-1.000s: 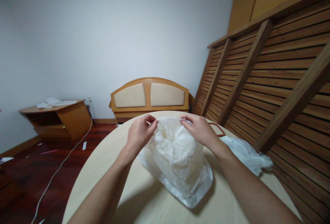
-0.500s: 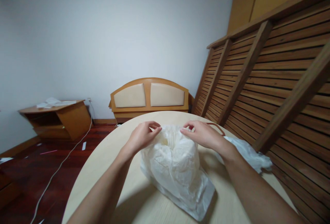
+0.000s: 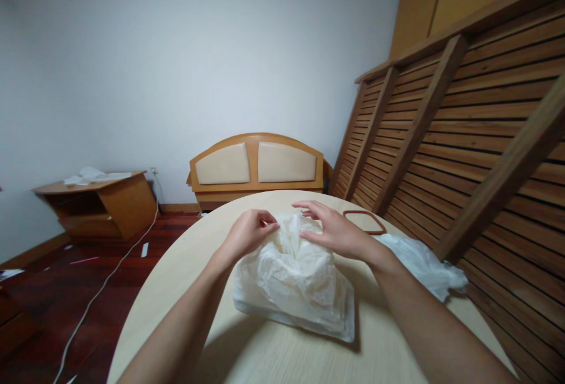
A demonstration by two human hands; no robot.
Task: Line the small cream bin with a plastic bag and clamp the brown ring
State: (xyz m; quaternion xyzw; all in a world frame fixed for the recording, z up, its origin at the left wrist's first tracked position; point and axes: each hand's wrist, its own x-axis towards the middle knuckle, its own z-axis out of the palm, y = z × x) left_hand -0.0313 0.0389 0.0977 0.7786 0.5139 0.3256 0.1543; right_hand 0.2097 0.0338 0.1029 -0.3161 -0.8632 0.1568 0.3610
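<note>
A crumpled white plastic bag (image 3: 300,293) sits on the round pale table (image 3: 176,290) in front of me, bunched and puckered at its top. What it contains, if anything, is hidden. At the bag's upper left, my left hand (image 3: 252,232) pinches the plastic between thumb and fingers. My right hand (image 3: 338,229) is at the upper right of the bag, its fingers stretched out and apart from the thumb. The right thumb rests against the gathered plastic, while the fingers reach over behind the top.
A reddish-brown rounded frame (image 3: 375,232) and another white plastic bag (image 3: 419,263) lie on the table's right side. Wooden slats (image 3: 441,142) lean along the right. Behind stands a headboard (image 3: 253,163); at left are a low cabinet (image 3: 128,204) and a floor cable (image 3: 103,284).
The bag has turned and its near corner has drawn back from me. My right hand has opened from a pinch, its fingers extending leftward over the top. The left hand has barely moved.
</note>
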